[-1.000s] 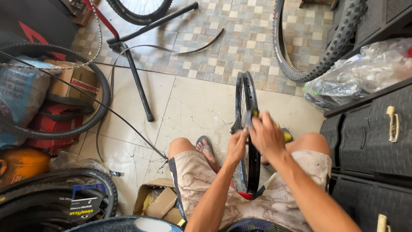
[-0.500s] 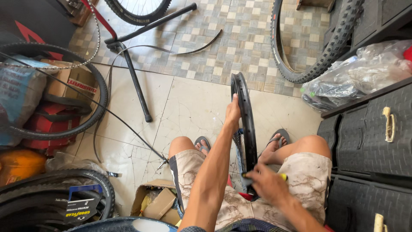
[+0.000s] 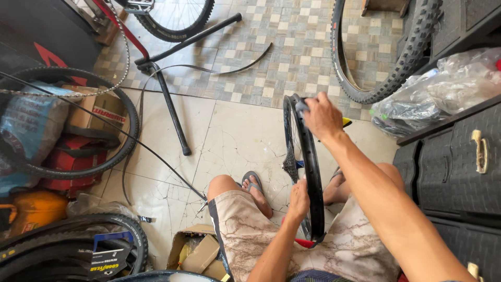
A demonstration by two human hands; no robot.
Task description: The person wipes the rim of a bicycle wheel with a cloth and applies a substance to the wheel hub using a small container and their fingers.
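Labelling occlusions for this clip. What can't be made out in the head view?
- What the right hand presses on the bicycle rim: the hand covers it; only a grey bit and a yellow tip show, so its grip is unclear.
- Left hand fingers: curled behind the rim.
- Red object at the rim's bottom: mostly hidden by rim and shorts.
- Knobby tyre: cut off by the top edge.
- Cardboard box contents: cut off by the bottom edge.
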